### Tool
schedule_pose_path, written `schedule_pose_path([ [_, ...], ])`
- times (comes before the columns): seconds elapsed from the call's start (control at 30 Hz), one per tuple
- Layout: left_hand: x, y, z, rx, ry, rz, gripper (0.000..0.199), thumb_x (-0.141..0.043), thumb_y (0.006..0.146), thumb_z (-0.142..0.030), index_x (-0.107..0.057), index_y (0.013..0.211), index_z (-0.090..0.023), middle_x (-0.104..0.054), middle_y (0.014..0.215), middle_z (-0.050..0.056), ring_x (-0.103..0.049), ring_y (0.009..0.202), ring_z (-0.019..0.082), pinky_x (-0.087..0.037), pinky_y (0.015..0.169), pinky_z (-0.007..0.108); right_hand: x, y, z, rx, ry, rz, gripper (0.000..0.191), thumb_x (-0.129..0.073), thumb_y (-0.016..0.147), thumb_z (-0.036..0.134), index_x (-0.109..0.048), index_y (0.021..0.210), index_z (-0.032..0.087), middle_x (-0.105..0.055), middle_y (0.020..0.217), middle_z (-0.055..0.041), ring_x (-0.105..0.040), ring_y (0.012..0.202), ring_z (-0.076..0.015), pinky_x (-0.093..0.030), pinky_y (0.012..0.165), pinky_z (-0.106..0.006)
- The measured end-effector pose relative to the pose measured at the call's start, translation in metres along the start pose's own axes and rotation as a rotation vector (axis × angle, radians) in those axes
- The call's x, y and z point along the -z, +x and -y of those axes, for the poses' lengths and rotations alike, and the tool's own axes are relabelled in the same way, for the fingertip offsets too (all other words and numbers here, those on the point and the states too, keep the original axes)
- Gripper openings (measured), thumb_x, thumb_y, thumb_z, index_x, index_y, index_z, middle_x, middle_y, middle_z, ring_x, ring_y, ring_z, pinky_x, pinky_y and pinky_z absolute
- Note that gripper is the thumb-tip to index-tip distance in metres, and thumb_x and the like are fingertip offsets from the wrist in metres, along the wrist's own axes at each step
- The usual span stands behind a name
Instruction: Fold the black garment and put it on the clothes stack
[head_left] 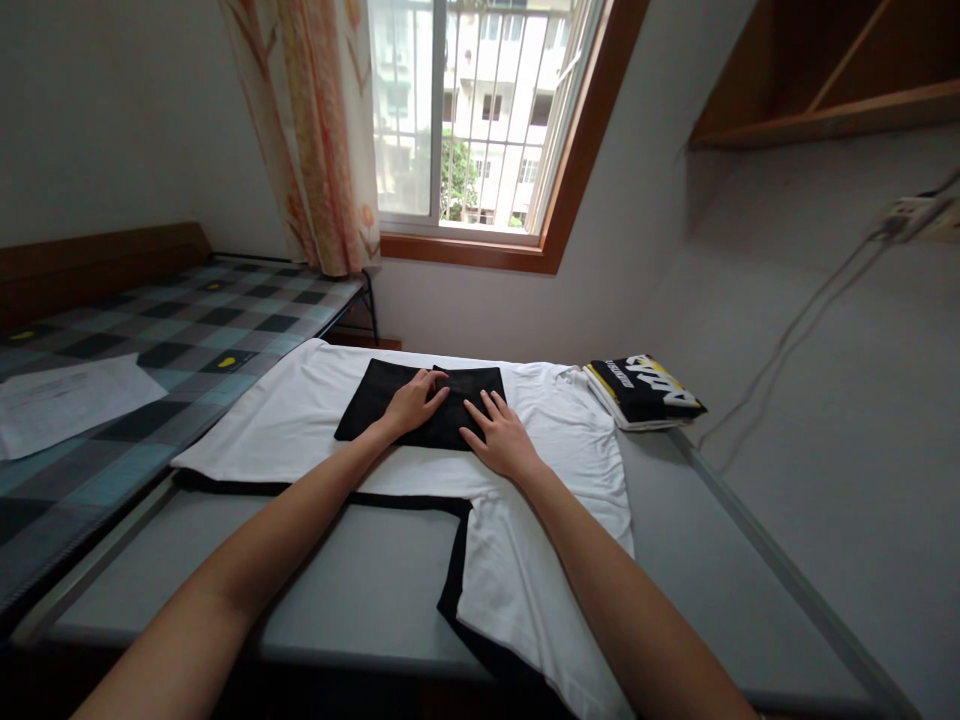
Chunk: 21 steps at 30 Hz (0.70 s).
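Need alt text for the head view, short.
Two bare hands, left hand and right hand, press flat on a folded black cloth rectangle lying on a spread white T-shirt on a grey table. A folded black-and-white printed garment stack sits beside the shirt, under a window.

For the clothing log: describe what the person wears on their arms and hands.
Both arms are bare as far as the picture shows: no sleeves come into view. The left hand and the right hand wear no gloves. No watch, bracelet or ring can be made out on either wrist or on the fingers. No markings or bandages show on the forearms.
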<state>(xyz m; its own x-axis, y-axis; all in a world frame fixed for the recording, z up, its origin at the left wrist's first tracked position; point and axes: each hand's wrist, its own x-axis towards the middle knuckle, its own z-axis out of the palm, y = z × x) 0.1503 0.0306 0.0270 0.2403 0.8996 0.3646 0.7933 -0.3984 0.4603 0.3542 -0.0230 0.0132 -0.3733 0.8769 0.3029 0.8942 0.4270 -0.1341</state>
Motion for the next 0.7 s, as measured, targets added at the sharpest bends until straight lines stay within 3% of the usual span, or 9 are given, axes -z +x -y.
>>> schedule_pose_path([
  [0.17,-0.007,-0.004,0.004,-0.132,0.160,0.052,0.034,-0.048,0.094,-0.041,-0.066,0.118,-0.027,-0.056,0.112,0.005,-0.061,0.099,0.018,-0.047,0.091,0.028,0.002,0.000,0.002,-0.010,-0.018,0.000,0.058,-0.042,0.094,0.053,-0.043,0.145,0.026,-0.032,0.155,-0.0101,-0.022,0.144,-0.0292,-0.026,0.113,-0.048],
  [0.47,-0.010,-0.003,0.011,-0.281,0.256,0.033,0.042,-0.044,0.095,-0.045,-0.062,0.127,-0.024,-0.059,0.108,0.007,-0.059,0.097,0.020,-0.048,0.088,0.032,0.011,-0.003,-0.002,-0.058,-0.016,0.041,0.057,-0.039,0.094,0.057,-0.045,0.143,0.030,-0.035,0.154,-0.0075,-0.026,0.143,-0.0272,-0.023,0.113,-0.050],
  [0.7,-0.010,-0.004,0.009,-0.306,0.304,0.036,0.048,-0.042,0.095,-0.049,-0.059,0.129,-0.020,-0.060,0.111,0.009,-0.059,0.098,0.023,-0.047,0.087,0.035,0.011,-0.003,-0.007,-0.052,-0.007,0.048,0.057,-0.042,0.093,0.056,-0.045,0.143,0.028,-0.036,0.153,-0.0082,-0.027,0.142,-0.0282,-0.025,0.113,-0.049],
])
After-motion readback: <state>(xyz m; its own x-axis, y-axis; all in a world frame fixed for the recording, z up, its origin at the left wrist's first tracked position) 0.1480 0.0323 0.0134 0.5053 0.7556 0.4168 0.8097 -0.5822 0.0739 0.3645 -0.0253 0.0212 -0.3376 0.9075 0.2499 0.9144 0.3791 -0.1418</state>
